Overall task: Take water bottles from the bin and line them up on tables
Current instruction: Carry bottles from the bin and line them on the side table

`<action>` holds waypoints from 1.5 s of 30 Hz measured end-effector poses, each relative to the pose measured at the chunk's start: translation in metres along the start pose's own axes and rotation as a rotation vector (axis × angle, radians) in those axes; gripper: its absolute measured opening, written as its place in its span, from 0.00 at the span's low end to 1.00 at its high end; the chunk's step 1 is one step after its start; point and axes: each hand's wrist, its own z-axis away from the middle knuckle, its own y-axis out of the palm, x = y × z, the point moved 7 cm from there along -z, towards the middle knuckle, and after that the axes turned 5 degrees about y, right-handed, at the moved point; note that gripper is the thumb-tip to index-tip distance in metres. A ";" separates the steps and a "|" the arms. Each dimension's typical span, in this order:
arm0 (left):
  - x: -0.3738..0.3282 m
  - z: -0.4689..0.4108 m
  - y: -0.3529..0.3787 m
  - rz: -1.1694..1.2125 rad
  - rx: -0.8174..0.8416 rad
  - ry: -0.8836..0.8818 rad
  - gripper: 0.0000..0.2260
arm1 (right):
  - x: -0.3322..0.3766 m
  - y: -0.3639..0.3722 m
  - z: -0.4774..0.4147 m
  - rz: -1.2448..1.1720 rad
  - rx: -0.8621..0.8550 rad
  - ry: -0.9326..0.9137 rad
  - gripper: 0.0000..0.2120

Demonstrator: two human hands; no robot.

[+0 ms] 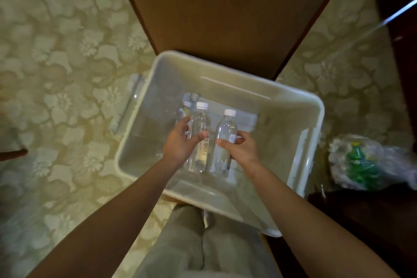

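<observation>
A white plastic bin (293,106) stands on the floor in front of my legs. My left hand (180,142) is wrapped around a clear water bottle with a white cap (199,119), held above the bin's inside. My right hand (242,149) grips a second clear bottle with a white cap (225,128) just to its right. Both bottles point cap-away from me. Deeper in the bin, behind my left hand, two more bottles (186,107) are partly hidden.
A brown wooden table (225,7) reaches up to the bin's far edge. Patterned beige carpet (67,74) covers the floor on both sides. A crumpled plastic bag with something green inside (365,162) lies to the right, beside dark furniture (372,221).
</observation>
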 end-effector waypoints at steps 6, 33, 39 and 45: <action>-0.027 0.049 -0.064 0.233 -0.099 0.009 0.26 | 0.063 0.021 0.067 0.099 0.168 -0.138 0.27; 0.163 0.479 -0.352 0.709 -0.831 0.090 0.23 | -0.036 0.326 0.445 0.556 0.974 -0.509 0.24; 0.248 0.615 -0.382 0.788 -1.099 0.042 0.23 | -0.131 0.407 0.547 0.736 1.152 -0.569 0.27; 0.322 0.734 -0.387 0.895 -1.366 -0.014 0.22 | -0.229 0.477 0.644 0.971 1.366 -0.591 0.24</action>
